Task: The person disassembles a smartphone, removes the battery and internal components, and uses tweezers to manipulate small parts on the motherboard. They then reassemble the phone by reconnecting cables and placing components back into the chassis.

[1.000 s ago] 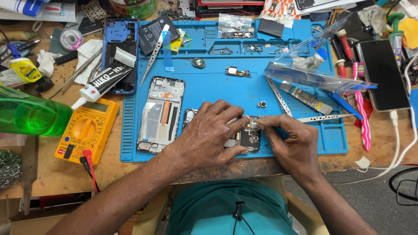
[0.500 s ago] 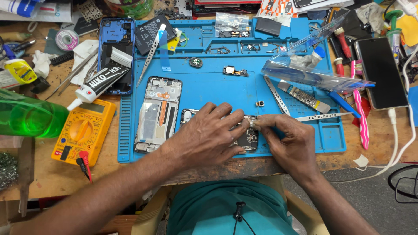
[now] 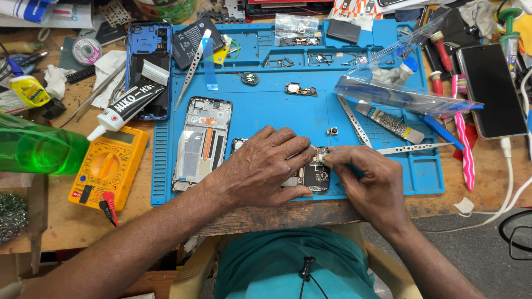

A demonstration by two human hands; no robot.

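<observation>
Both hands work a small dark circuit board (image 3: 315,176) at the near edge of the blue silicone repair mat (image 3: 277,111).

The left hand (image 3: 263,169) lies flat over the board, its fingers (image 3: 288,145) spread and pressing down. The right hand (image 3: 368,180) has its fingers (image 3: 332,158) pinched narrow on a small part at the board's far edge. Left of the hands lies an opened phone frame (image 3: 200,141). A clear plastic bag (image 3: 399,94) holding small parts lies far right on the mat. A yellow multimeter (image 3: 108,166) rests on the wooden bench (image 3: 66,221) at left.
</observation>
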